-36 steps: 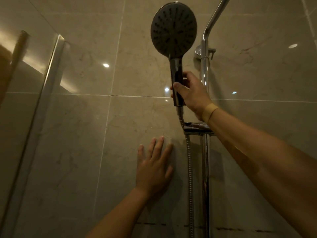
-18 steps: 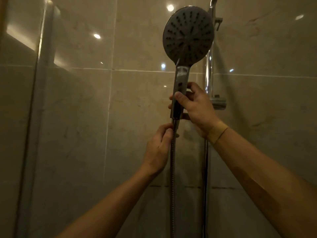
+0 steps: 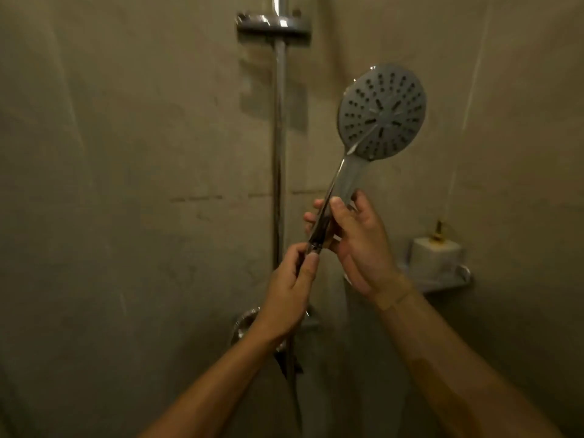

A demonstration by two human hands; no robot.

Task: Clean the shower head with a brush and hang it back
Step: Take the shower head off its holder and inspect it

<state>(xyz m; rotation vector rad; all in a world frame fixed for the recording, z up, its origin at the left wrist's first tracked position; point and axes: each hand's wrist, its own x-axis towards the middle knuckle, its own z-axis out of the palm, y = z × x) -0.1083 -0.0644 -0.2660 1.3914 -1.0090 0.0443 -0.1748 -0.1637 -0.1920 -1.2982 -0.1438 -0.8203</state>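
The round grey shower head (image 3: 381,112) is off the wall and tilted to the right, its nozzle face turned toward me. My right hand (image 3: 357,248) grips its chrome handle (image 3: 344,181). My left hand (image 3: 289,295) pinches the bottom end of the handle where the hose joins. The hose (image 3: 292,374) hangs down below my left wrist. No brush is in view.
A vertical chrome rail (image 3: 278,153) runs up the tiled wall to a bracket (image 3: 273,25) at the top. A chrome valve (image 3: 243,324) sits behind my left wrist. A corner shelf (image 3: 442,281) on the right carries a white bottle (image 3: 434,254) with a gold pump.
The shower head has come down and to the right, away from the rail, with both hands on it. The camera view has dropped lower on the wall.
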